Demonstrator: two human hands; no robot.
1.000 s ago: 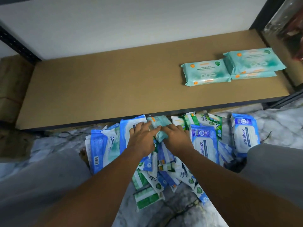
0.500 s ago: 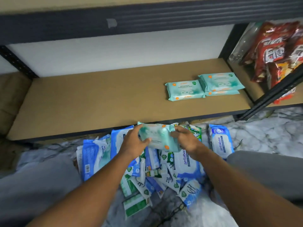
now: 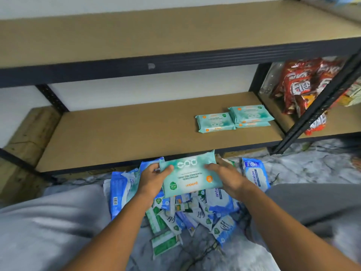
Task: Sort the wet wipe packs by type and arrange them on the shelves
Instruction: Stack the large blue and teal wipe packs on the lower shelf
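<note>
The held pack (image 3: 190, 177) is pale teal with white clouding, orange lettering, an orange dot and a green badge. On the shelf (image 3: 127, 133), tan board edged in black metal, the shelf packs (image 3: 214, 123) wear the same teal with orange dots. Below the shelf, the pile (image 3: 195, 212) mixes blue-and-white packs with green-and-white ones on a floor (image 3: 312, 167) of grey-white marble veining. Right of the shelf, the snack bags (image 3: 297, 87) are red with white lettering. The trousers (image 3: 48, 231) are grey.
</note>
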